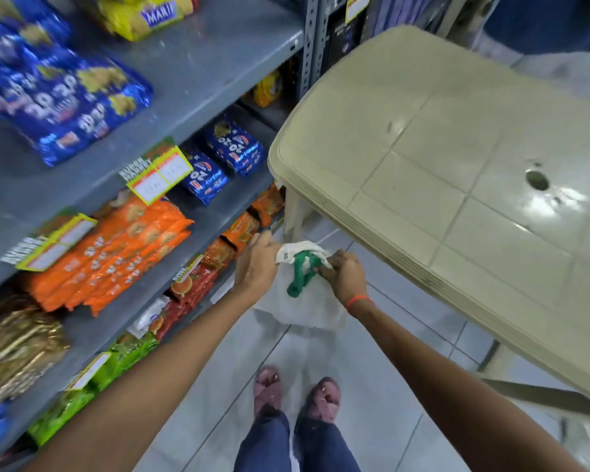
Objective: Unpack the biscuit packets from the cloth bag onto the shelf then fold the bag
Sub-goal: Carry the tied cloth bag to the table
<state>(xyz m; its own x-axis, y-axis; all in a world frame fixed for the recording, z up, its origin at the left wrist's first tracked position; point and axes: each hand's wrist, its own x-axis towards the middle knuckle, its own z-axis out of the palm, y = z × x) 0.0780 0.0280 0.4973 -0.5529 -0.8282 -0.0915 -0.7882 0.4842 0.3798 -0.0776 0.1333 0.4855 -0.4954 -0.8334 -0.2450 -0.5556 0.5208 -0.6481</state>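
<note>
A white cloth bag (307,304) with green handles (300,272) hangs in front of me above the floor. My left hand (257,264) grips its top edge on the left, and my right hand (344,277) pinches the top edge on the right. The bag droops limp below both hands; what is inside it is hidden. On the grey shelf (198,63) to my left lie blue biscuit packets (65,103), with more blue packets (234,146) and orange packets (116,253) on the tiers below.
A beige plastic table (457,158) stands close on the right, its leg just beyond the bag. Yellow packets (140,11) lie at the shelf's back. Lower tiers carry red, green and gold packets. My feet (297,398) stand on grey floor tiles.
</note>
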